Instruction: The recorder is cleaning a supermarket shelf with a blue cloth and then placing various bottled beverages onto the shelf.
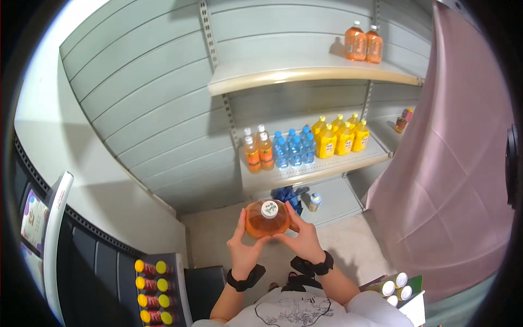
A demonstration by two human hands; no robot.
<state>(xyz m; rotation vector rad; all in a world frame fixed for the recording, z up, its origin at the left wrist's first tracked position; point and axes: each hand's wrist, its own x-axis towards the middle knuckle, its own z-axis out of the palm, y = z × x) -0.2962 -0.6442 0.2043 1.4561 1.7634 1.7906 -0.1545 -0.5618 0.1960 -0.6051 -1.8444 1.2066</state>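
Between both hands, upright in front of my chest, is a large bottle of orange-brown drink (265,225) with a white cap. My left hand (246,245) clasps its left side, and my right hand (300,237) clasps its right side; the thumbs nearly meet at the near side. Each wrist wears a black band. Beyond the bottle, a grey shelf (286,178) carries orange-labelled bottles (259,154), blue-capped water bottles (295,151) and yellow bottles (344,141). Two orange bottles (363,44) stand on the upper shelf (286,73), towards its right.
A bottom shelf (339,200) holds a dark blue bundle (287,196) and a small container (314,202). Red bottles with yellow caps (153,286) stand in rows at lower left. Cans (394,286) sit in a box at lower right. A pink curtain (457,163) hangs at right.
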